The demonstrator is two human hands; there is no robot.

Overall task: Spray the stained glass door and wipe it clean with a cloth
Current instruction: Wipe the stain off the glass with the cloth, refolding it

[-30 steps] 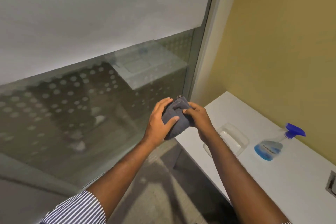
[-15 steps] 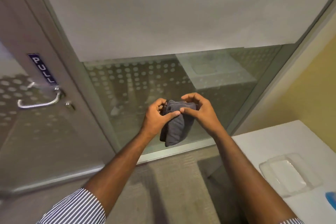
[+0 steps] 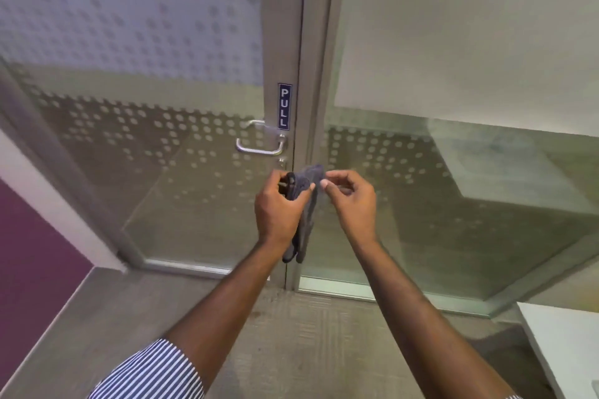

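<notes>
A dark grey cloth [image 3: 304,220] hangs folded between both hands, in front of the door's edge. My left hand [image 3: 278,207] grips its upper part in a fist. My right hand [image 3: 351,201] pinches a top corner of the cloth between thumb and fingers. The glass door [image 3: 155,152] fills the left half, frosted with a dot pattern, with a metal lever handle [image 3: 257,146] and a blue PULL sign [image 3: 284,106] on its frame. Both hands are just below the handle, apart from the glass. The spray bottle is out of view.
A fixed glass panel [image 3: 453,172] stands to the right of the door, frosted above and see-through below. A white counter corner [image 3: 564,340] shows at the lower right. A purple wall [image 3: 29,253] is on the left. Grey carpet [image 3: 291,334] lies underfoot.
The view has swung left from the counter and spray bottle to the door with its handle. The cloth, bunched between both hands before, now hangs down longer as my right hand pulls a corner.
</notes>
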